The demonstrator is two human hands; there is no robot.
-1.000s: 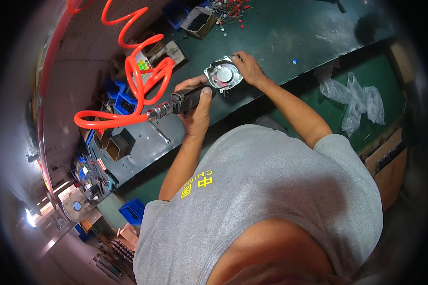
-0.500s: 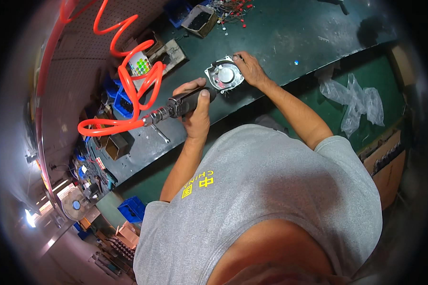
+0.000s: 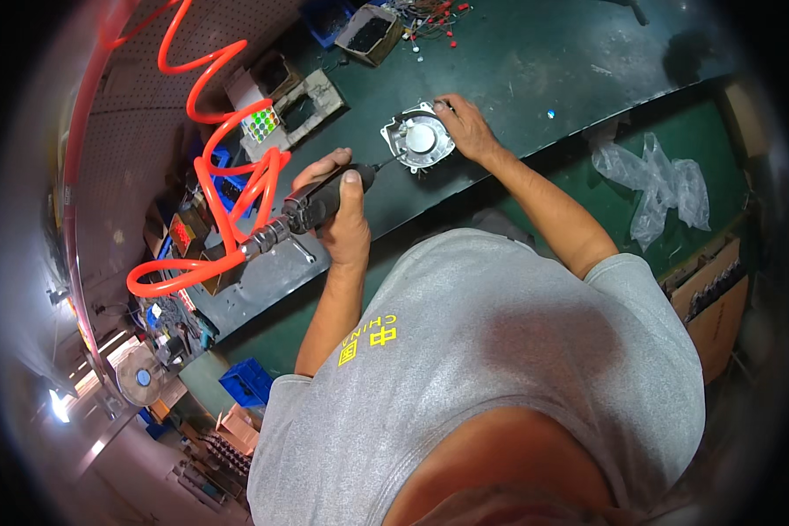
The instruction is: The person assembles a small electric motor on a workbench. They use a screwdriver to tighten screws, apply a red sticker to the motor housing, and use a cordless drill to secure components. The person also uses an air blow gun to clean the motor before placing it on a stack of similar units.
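My left hand (image 3: 348,219) is wrapped round a black air screwdriver (image 3: 317,203). The driver's thin bit points to the upper right, its tip at the near left edge of a round silver metal housing (image 3: 419,138); whether it touches a screw is too small to tell. The housing lies on the green workbench, with a pale disc in its middle and small lugs round the rim. On the housing's right side, my right hand (image 3: 466,127) grips the rim with thumb and fingers. A coiled orange air hose (image 3: 180,273) runs from the driver's rear end.
Beyond the housing stand a carton of small black parts (image 3: 368,37) and loose wires with red connectors (image 3: 434,16). A grey tray (image 3: 317,103) and a sheet of coloured round stickers (image 3: 261,124) lie to the left. Clear plastic bags (image 3: 653,188) are below the bench edge.
My left hand has drawn the screwdriver down and to the left, so the bit now shows at the housing's edge. The hose has swung left. Housing and right hand have shifted slightly right.
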